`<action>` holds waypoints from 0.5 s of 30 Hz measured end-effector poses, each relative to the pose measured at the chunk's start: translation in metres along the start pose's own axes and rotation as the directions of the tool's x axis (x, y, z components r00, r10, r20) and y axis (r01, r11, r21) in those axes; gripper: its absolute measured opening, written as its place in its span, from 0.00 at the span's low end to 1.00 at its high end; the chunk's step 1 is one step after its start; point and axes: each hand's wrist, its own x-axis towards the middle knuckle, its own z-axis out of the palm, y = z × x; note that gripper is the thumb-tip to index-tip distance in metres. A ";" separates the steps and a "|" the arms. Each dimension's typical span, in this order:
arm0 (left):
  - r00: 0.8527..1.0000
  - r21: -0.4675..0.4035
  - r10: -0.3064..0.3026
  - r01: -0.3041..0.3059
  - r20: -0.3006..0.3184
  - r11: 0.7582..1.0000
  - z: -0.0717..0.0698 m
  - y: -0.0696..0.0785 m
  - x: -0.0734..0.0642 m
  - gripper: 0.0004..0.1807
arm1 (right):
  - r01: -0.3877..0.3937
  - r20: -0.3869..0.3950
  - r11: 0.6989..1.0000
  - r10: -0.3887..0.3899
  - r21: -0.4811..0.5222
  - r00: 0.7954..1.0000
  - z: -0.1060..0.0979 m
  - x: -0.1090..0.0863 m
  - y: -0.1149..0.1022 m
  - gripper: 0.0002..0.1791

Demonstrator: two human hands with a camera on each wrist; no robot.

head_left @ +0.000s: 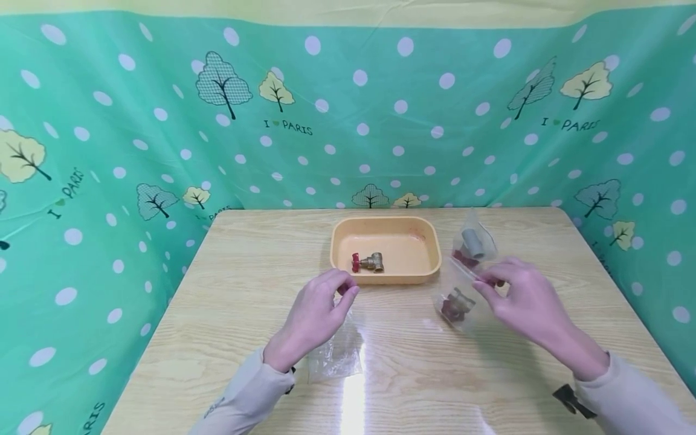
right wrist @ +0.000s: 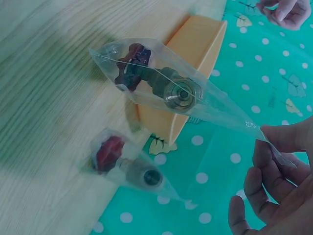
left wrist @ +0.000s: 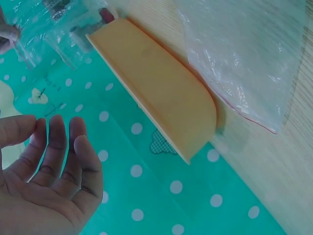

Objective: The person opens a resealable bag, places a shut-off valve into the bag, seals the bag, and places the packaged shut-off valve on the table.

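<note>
My right hand (head_left: pixel 524 296) pinches the top edge of a clear zip bag (right wrist: pixel 222 105), which hangs above the table. Inside that bag is a brass gate valve (head_left: pixel 461 299) with a dark red handwheel (right wrist: pixel 131 66). In the head view, my left hand (head_left: pixel 318 308) hovers in front of the tray over a flat transparent bag (head_left: pixel 337 356). Its fingers bend loosely around nothing, as the left wrist view shows. A second gate valve (head_left: pixel 372 261) with a red handwheel lies in the front left of the orange tray (head_left: pixel 386 280).
Right of the tray stands another clear bag (head_left: pixel 486 232) holding a grey-bodied valve (head_left: pixel 473 243) with a red handwheel (right wrist: pixel 110 152). Wood-grain tabletop (head_left: pixel 244 272) surrounds these things. A green dotted curtain (head_left: pixel 359 151) closes off the back and sides.
</note>
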 end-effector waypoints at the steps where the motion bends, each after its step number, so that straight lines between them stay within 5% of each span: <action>1: 1.000 0.000 0.003 -0.003 -0.002 1.000 0.000 0.000 0.000 0.02 | -0.009 -0.001 1.000 0.009 0.002 1.000 -0.002 -0.002 0.002 0.06; 15: 1.000 -0.005 -0.005 0.005 0.003 1.000 0.001 0.001 0.000 0.03 | -0.061 -0.053 0.998 0.061 -0.008 0.997 -0.020 -0.019 0.023 0.05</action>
